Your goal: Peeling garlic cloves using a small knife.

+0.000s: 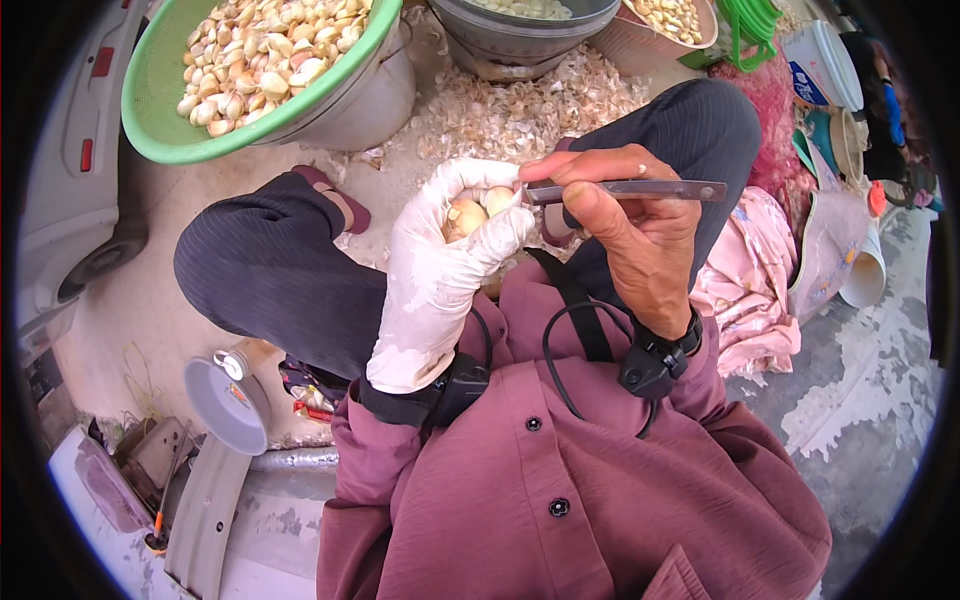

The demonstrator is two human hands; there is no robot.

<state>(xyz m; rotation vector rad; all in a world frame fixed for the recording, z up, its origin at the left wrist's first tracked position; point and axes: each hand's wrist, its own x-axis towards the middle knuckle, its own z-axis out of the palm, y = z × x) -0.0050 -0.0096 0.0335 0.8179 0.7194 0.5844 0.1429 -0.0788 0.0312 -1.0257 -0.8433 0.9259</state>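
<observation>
My left hand [442, 262], in a white glove, curls around garlic cloves [466, 217], which show between the thumb and fingers. My bare right hand [637, 225] pinches a small metal knife [626, 191] between thumb and fingers. The knife's near end reaches the fingertips of the glove, and its other end points right. Garlic cloves [270, 67] fill a green mesh basket [139, 112] at the upper left, resting on a metal bucket [367, 105]. Dry garlic skins [525, 112] lie on the ground beyond my hands.
A dark basin [517, 34] with peeled cloves stands ahead, beside a tub [637, 52] of cloves. Pink floral cloth [750, 285] lies to the right, near a white bucket [821, 67]. A grey bowl [225, 405] is at the lower left, and a vehicle [75, 172] stands at the left.
</observation>
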